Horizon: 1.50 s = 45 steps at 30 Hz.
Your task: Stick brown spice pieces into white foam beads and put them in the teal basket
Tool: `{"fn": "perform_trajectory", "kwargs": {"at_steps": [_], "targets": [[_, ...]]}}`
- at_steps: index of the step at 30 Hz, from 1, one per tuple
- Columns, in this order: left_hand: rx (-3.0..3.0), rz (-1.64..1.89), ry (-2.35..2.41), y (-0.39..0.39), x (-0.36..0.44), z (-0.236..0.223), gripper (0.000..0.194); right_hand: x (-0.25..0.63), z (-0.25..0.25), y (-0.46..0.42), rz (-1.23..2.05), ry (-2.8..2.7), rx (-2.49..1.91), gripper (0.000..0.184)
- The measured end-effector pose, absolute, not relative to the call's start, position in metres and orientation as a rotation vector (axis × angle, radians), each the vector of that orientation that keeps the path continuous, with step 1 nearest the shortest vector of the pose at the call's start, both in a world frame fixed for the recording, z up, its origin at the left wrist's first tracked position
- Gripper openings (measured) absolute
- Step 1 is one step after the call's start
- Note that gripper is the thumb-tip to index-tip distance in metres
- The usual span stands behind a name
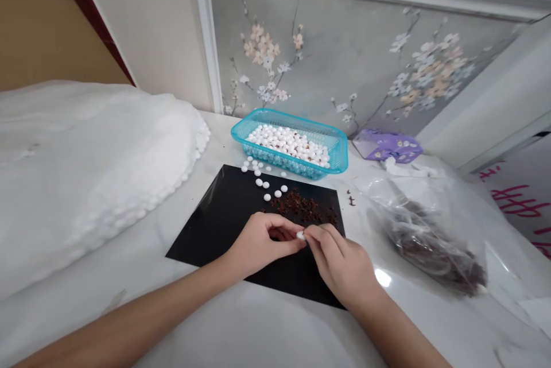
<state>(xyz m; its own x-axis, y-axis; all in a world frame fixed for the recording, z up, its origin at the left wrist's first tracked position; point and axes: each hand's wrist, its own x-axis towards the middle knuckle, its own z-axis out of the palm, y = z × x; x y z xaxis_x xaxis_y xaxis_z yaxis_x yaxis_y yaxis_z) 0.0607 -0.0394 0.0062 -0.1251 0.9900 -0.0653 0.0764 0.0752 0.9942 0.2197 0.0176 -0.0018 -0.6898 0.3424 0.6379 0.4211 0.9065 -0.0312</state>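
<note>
Between the thumb and forefinger of my left hand [263,243] is a small white ball [300,235]. My right hand [343,260] is closed in a pinch right against that ball, and its fingertips hide whatever they grip. Both hands are held over a black sheet [210,224]. Just beyond them, a scatter of small dark brown pieces [298,204] lies on the sheet. Several loose white balls [278,194] rest near the sheet's far edge, and more are on the table behind it.
A blue plastic basket [342,158] full of white balls stands behind the sheet. On the left bulges a large white bag [107,150] of balls. To the right lie a clear bag [434,241] with dark brown contents and a purple packet [390,146]. A floral panel [318,64] rises behind.
</note>
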Motion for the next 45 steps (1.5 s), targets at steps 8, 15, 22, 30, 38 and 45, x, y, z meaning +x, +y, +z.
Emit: {"fn": "perform_trajectory", "kwargs": {"at_steps": [8,15,22,30,38,45], "targets": [[1.174,1.162,1.416,-0.042,0.06,0.006,0.017,0.223,-0.006,0.021,-0.211,-2.502,-0.503,0.021],[1.198,1.133,1.415,-0.042,0.06,0.009,0.016,0.231,0.013,0.017,0.403,-2.623,-0.471,0.021],[1.208,1.06,1.368,-0.041,0.058,0.012,0.015,0.233,0.004,0.019,0.318,-2.602,-0.577,0.012],[1.2,1.05,1.375,-0.04,0.056,0.01,0.016,0.23,-0.001,0.018,0.285,-2.563,-0.562,0.011],[1.193,1.069,1.37,-0.039,0.055,0.007,0.015,0.227,-0.003,0.016,0.23,-2.551,-0.522,0.015],[1.176,1.069,1.369,-0.038,0.055,0.008,0.017,0.226,-0.007,0.017,0.291,-2.491,-0.534,0.012]]}}
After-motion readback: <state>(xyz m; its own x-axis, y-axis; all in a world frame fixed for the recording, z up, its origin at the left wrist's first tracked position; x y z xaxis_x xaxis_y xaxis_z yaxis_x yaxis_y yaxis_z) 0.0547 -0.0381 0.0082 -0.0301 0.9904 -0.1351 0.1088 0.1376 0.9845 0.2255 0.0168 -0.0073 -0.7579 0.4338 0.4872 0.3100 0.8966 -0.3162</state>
